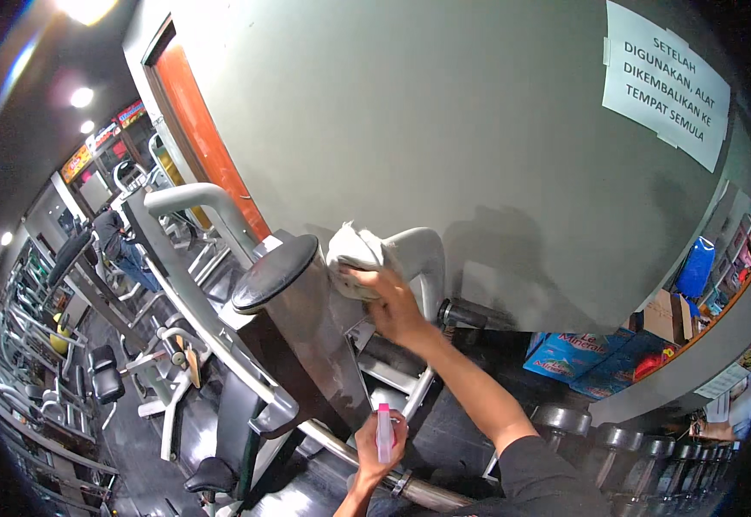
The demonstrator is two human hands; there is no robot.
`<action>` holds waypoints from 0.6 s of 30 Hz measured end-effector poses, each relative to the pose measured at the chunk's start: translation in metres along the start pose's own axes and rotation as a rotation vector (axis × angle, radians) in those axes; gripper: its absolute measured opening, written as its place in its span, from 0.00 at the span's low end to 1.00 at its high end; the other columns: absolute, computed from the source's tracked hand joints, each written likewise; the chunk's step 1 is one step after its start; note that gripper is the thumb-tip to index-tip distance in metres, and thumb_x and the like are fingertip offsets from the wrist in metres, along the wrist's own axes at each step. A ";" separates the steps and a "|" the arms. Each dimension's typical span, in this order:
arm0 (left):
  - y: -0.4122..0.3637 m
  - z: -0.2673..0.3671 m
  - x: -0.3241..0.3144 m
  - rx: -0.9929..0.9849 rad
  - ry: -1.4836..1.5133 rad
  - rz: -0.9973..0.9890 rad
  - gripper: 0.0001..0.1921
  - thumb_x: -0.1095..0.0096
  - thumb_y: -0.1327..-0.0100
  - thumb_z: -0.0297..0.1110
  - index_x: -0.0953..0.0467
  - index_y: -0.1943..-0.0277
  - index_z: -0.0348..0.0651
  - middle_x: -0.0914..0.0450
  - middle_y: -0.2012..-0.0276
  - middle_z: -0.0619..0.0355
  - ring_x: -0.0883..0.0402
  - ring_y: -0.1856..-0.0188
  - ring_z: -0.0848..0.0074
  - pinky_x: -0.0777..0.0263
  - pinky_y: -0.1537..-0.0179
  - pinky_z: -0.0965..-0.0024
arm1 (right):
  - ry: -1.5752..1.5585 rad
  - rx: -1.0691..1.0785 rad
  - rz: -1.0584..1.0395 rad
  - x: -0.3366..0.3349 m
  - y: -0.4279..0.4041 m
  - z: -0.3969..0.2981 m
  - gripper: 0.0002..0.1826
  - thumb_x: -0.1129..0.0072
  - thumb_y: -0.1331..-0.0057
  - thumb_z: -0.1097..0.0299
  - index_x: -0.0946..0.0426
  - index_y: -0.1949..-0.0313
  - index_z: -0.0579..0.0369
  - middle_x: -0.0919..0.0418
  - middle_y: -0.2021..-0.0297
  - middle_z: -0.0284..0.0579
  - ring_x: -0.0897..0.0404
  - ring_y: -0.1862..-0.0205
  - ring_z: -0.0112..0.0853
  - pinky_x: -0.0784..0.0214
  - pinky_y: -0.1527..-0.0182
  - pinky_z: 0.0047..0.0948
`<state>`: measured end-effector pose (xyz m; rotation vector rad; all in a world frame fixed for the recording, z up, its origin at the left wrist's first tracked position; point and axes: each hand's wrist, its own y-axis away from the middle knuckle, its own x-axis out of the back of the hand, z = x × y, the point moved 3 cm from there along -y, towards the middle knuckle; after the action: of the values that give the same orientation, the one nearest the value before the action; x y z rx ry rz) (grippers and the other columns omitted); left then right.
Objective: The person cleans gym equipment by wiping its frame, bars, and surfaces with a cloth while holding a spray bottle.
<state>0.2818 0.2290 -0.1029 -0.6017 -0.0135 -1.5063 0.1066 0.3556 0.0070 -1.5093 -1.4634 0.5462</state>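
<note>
My right hand [393,302] is stretched forward, its fingers closed around a crumpled white cloth [357,255]. The cloth lies against the side of a gym machine's tall housing [314,323], near a thick grey tubular frame [428,265]. A black rounded cap [276,273] tops the housing on its left. Lower down, my left hand [375,446] grips a spray bottle with a pink and white trigger head [384,433]; the bottle's body is mostly hidden by the hand. The left hand is near a metal bar [430,494] of the machine.
A grey wall [427,129] rises behind the machine. Several dumbbells [614,446] stand at the lower right, below blue cartons [576,355] and a curved counter [685,362]. On the left, a person [120,245] is among other machines, with an exercise bench [105,375] nearer.
</note>
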 end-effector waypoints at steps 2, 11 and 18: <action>-0.001 -0.002 -0.002 0.054 0.071 0.010 0.06 0.39 0.39 0.29 0.25 0.63 0.36 0.21 0.79 0.57 0.20 0.77 0.78 0.28 0.73 0.75 | 0.077 -0.032 0.054 0.007 0.012 0.031 0.25 0.55 0.50 0.88 0.30 0.51 0.55 0.22 0.53 0.53 0.25 0.45 0.49 0.33 0.44 0.41; 0.001 -0.015 -0.001 0.031 0.039 0.039 0.05 0.39 0.39 0.27 0.26 0.63 0.35 0.20 0.79 0.57 0.19 0.76 0.78 0.27 0.72 0.75 | 0.051 -0.387 0.249 -0.019 0.029 0.001 0.23 0.49 0.41 0.79 0.28 0.44 0.60 0.24 0.49 0.60 0.25 0.45 0.49 0.35 0.42 0.39; 0.007 -0.021 -0.002 0.049 0.111 0.026 0.05 0.40 0.39 0.25 0.26 0.62 0.34 0.20 0.77 0.57 0.19 0.75 0.79 0.26 0.72 0.75 | -0.201 -0.609 -0.271 -0.017 0.039 0.018 0.24 0.51 0.42 0.74 0.28 0.43 0.54 0.23 0.54 0.60 0.23 0.51 0.53 0.31 0.49 0.41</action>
<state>0.2807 0.2230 -0.1243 -0.4768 0.0424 -1.5075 0.1084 0.3503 -0.0387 -1.6992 -2.0799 0.0826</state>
